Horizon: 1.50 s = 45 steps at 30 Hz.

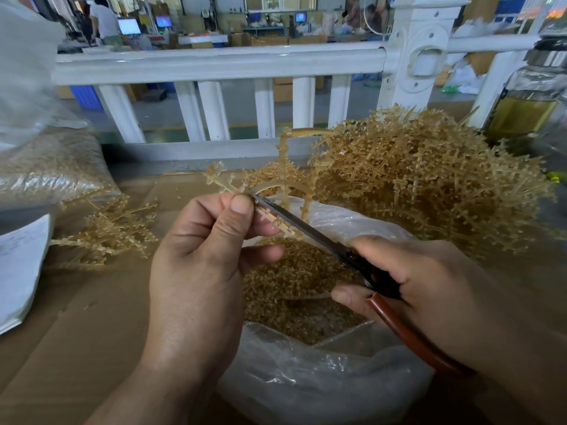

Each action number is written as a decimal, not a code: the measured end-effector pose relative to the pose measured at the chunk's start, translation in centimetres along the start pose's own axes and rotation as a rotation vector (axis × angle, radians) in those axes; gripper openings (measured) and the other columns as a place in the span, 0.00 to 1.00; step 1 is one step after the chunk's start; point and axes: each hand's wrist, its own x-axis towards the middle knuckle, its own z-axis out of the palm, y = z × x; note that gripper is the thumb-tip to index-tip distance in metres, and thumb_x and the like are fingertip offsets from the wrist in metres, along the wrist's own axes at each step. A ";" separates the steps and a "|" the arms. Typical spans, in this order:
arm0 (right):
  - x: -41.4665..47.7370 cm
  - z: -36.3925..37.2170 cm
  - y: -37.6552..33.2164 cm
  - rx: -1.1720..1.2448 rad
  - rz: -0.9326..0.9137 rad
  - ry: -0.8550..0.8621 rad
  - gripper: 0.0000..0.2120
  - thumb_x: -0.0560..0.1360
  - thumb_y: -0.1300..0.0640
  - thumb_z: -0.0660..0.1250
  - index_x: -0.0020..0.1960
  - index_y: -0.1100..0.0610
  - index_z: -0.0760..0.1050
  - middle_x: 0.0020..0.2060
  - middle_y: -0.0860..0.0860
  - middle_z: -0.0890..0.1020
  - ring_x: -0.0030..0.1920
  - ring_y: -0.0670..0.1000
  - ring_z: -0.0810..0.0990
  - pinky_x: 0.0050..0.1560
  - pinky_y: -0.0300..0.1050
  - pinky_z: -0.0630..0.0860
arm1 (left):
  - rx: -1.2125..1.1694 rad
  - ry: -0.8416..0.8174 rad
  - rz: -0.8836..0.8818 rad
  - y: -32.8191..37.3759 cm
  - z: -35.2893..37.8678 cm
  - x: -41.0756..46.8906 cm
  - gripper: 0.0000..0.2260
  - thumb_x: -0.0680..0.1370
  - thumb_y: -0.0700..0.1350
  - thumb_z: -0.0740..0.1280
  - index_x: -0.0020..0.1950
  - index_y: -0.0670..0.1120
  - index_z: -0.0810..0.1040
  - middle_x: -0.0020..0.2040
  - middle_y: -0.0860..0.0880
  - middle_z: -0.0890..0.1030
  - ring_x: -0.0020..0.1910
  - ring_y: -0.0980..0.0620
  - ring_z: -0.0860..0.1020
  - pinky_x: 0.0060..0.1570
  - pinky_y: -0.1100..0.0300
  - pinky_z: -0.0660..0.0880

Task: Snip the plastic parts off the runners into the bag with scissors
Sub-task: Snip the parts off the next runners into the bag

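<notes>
My left hand (pixel 202 259) pinches a tan plastic runner (pixel 283 167) between thumb and fingers, holding it above a clear plastic bag (pixel 306 378). My right hand (pixel 423 289) grips scissors (pixel 310 231) with reddish-brown handles. The blades lie along a runner branch just right of my left thumb, with small parts still on that branch. Loose tan snipped parts (pixel 294 283) fill the bag below both hands.
A big heap of tan runners (pixel 429 185) lies at the right on the cardboard-covered table (pixel 92 332). Several stripped runners (pixel 107 231) lie left, near white paper (pixel 18 271) and a full bag (pixel 46 167). A white railing (pixel 221 65) and a glass bottle (pixel 527 96) stand behind.
</notes>
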 end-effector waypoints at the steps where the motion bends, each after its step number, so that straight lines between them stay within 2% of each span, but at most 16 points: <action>1: 0.0 0.0 0.0 0.002 0.000 0.004 0.21 0.74 0.31 0.59 0.45 0.49 0.74 0.28 0.45 0.71 0.29 0.47 0.73 0.27 0.44 0.69 | -0.004 -0.001 -0.002 0.0 0.0 0.0 0.08 0.78 0.49 0.68 0.39 0.54 0.82 0.40 0.49 0.82 0.42 0.53 0.82 0.38 0.61 0.79; 9: 0.1 0.1 0.3 -0.006 -0.011 0.014 0.20 0.74 0.31 0.59 0.47 0.48 0.75 0.28 0.44 0.71 0.29 0.46 0.73 0.27 0.40 0.68 | -0.067 0.007 -0.031 0.0 -0.1 0.4 0.07 0.78 0.48 0.68 0.41 0.52 0.82 0.41 0.50 0.82 0.42 0.53 0.82 0.36 0.61 0.79; 15: 0.0 0.1 0.3 -0.022 -0.016 0.032 0.22 0.73 0.30 0.59 0.52 0.47 0.77 0.30 0.43 0.74 0.30 0.46 0.75 0.27 0.43 0.70 | -0.089 -0.006 -0.065 -0.2 -0.2 0.6 0.10 0.79 0.48 0.67 0.38 0.53 0.83 0.39 0.51 0.82 0.40 0.54 0.81 0.36 0.61 0.78; 21: 0.1 0.1 0.2 -0.011 -0.050 0.045 0.23 0.74 0.31 0.60 0.58 0.46 0.76 0.33 0.43 0.77 0.31 0.44 0.77 0.29 0.38 0.71 | -0.152 -0.020 -0.123 -0.3 -0.4 0.6 0.10 0.79 0.47 0.66 0.40 0.50 0.83 0.39 0.48 0.81 0.39 0.54 0.81 0.36 0.61 0.78; 29: 0.1 0.1 0.3 -0.043 -0.056 0.054 0.24 0.74 0.32 0.61 0.56 0.49 0.79 0.32 0.42 0.76 0.30 0.44 0.75 0.27 0.41 0.73 | -0.155 -0.041 -0.133 -0.3 -0.4 0.7 0.09 0.79 0.48 0.66 0.41 0.48 0.81 0.37 0.48 0.80 0.37 0.54 0.80 0.36 0.61 0.79; 34: 0.1 0.1 0.1 -0.033 -0.051 0.050 0.24 0.74 0.32 0.60 0.58 0.48 0.79 0.34 0.42 0.78 0.31 0.43 0.76 0.28 0.39 0.72 | -0.145 -0.054 -0.127 -0.3 -0.6 0.7 0.09 0.79 0.48 0.66 0.41 0.49 0.82 0.38 0.48 0.80 0.37 0.54 0.80 0.37 0.61 0.79; 42: 0.0 0.3 0.4 -0.018 -0.031 0.020 0.23 0.74 0.31 0.59 0.52 0.49 0.78 0.31 0.44 0.75 0.30 0.45 0.75 0.28 0.42 0.71 | -0.139 -0.075 -0.130 -0.3 -0.6 0.9 0.11 0.79 0.48 0.66 0.38 0.51 0.83 0.38 0.49 0.81 0.38 0.53 0.81 0.38 0.61 0.79; 45: 0.0 0.3 0.5 -0.020 -0.025 0.024 0.25 0.74 0.30 0.58 0.55 0.48 0.77 0.32 0.45 0.77 0.31 0.45 0.76 0.28 0.45 0.73 | -0.139 -0.076 -0.125 -0.3 -0.5 0.8 0.12 0.79 0.48 0.65 0.37 0.52 0.83 0.37 0.49 0.81 0.38 0.53 0.81 0.37 0.60 0.79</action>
